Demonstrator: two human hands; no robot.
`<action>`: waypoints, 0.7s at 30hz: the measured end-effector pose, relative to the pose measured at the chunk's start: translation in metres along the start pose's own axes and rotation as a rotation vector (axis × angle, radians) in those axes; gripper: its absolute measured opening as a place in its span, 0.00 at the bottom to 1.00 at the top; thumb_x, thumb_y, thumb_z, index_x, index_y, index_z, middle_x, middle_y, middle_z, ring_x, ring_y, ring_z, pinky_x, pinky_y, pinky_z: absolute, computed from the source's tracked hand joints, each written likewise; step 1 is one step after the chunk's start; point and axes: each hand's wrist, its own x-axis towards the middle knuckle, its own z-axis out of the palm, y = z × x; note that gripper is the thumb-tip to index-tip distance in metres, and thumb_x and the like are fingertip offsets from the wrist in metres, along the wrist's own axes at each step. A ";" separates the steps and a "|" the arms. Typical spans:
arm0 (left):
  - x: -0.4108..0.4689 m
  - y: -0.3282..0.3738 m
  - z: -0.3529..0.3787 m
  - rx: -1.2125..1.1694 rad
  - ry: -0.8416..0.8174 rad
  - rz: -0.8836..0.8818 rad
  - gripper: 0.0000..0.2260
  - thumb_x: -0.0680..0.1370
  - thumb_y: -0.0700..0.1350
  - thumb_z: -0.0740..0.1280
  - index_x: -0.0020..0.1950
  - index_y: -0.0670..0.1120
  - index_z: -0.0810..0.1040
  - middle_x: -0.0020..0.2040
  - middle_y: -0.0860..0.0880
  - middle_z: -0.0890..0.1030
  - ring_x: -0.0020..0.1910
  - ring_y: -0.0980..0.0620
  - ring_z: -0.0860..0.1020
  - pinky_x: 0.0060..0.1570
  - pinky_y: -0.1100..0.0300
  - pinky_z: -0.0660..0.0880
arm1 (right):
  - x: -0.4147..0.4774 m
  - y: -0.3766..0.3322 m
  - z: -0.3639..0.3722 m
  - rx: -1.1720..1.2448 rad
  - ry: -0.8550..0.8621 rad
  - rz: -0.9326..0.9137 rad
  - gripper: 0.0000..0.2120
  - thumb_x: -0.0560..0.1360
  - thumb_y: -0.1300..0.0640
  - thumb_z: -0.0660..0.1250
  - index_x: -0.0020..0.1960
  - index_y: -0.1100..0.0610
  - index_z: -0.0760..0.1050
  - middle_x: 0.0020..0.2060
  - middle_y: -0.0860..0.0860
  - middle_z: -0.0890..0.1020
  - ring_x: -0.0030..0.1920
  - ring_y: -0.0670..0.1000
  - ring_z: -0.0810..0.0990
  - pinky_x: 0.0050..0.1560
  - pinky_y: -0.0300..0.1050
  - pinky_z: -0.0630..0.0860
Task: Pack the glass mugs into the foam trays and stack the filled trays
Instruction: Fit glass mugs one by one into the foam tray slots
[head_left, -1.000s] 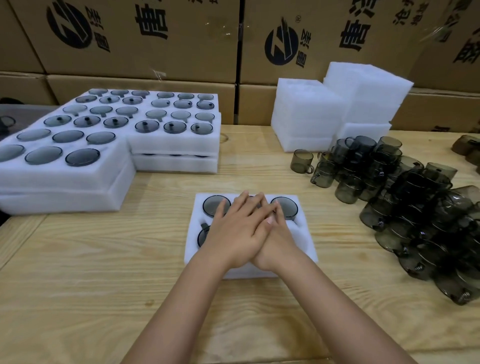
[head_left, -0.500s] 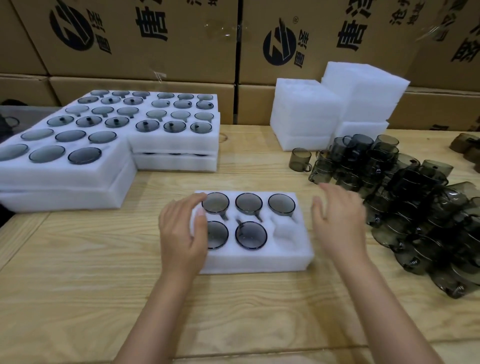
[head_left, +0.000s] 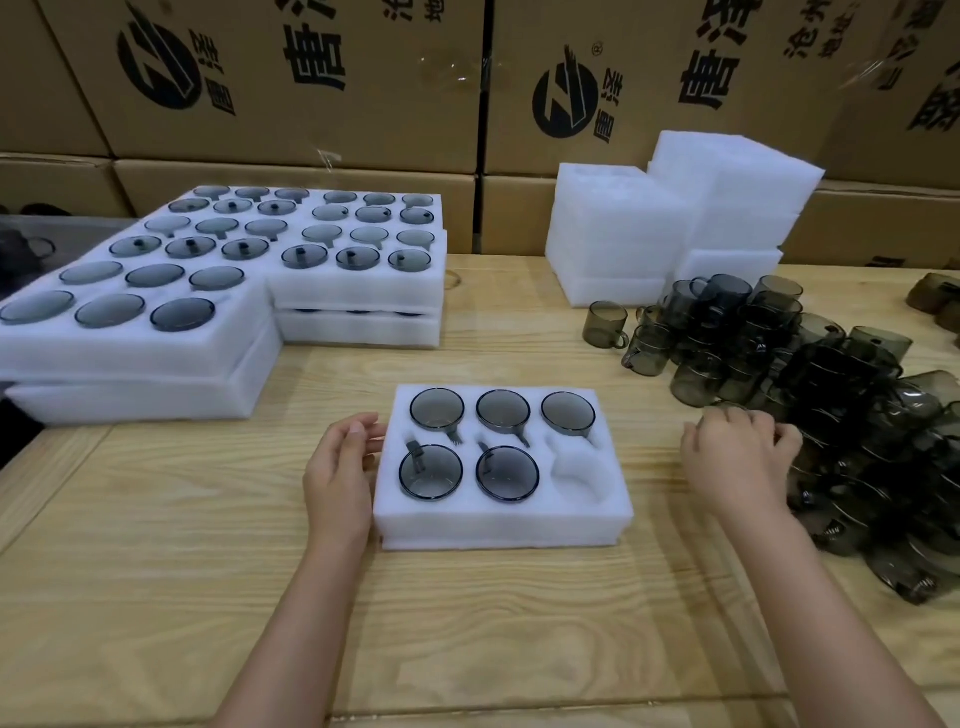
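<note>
A white foam tray (head_left: 498, 530) lies in the middle of the wooden table. Smoky glass mugs (head_left: 436, 415) fill every pocket except the front right one (head_left: 582, 470), which is bare foam. My left hand (head_left: 340, 467) rests against the tray's left side with relaxed fingers. My right hand (head_left: 737, 457) is at the near edge of the big pile of loose mugs (head_left: 831, 395) on the right, its thumb and fingers curled around one mug (head_left: 727, 410) there.
Stacks of filled foam trays (head_left: 208, 353) take up the back left of the table. Empty foam trays (head_left: 623, 249) are piled at the back right. One mug (head_left: 605, 325) stands apart from the pile. Printed cardboard boxes (head_left: 311, 78) form a wall behind.
Both hands lifted off the top of the tray and parted. The left went to the tray's left side; the right moved right to the mug pile and closed on a mug.
</note>
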 end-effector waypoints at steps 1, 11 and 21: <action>0.000 0.000 0.000 -0.006 0.003 -0.001 0.12 0.82 0.40 0.57 0.48 0.47 0.79 0.42 0.52 0.82 0.38 0.60 0.79 0.36 0.70 0.74 | -0.003 -0.004 0.000 0.018 0.015 -0.026 0.16 0.80 0.52 0.53 0.57 0.59 0.75 0.57 0.55 0.78 0.61 0.57 0.70 0.64 0.53 0.57; 0.001 -0.002 -0.001 -0.028 0.013 -0.011 0.11 0.82 0.40 0.57 0.48 0.47 0.79 0.42 0.51 0.83 0.37 0.60 0.80 0.37 0.69 0.75 | -0.004 -0.007 -0.002 0.300 -0.215 -0.222 0.30 0.72 0.67 0.59 0.72 0.52 0.63 0.74 0.56 0.57 0.74 0.57 0.51 0.70 0.53 0.55; -0.016 0.022 0.003 0.146 0.107 0.317 0.09 0.79 0.45 0.57 0.49 0.50 0.78 0.45 0.56 0.82 0.49 0.56 0.80 0.52 0.61 0.73 | -0.012 0.011 -0.014 0.564 -0.236 -0.214 0.27 0.72 0.57 0.71 0.69 0.48 0.68 0.58 0.51 0.68 0.63 0.54 0.69 0.58 0.44 0.65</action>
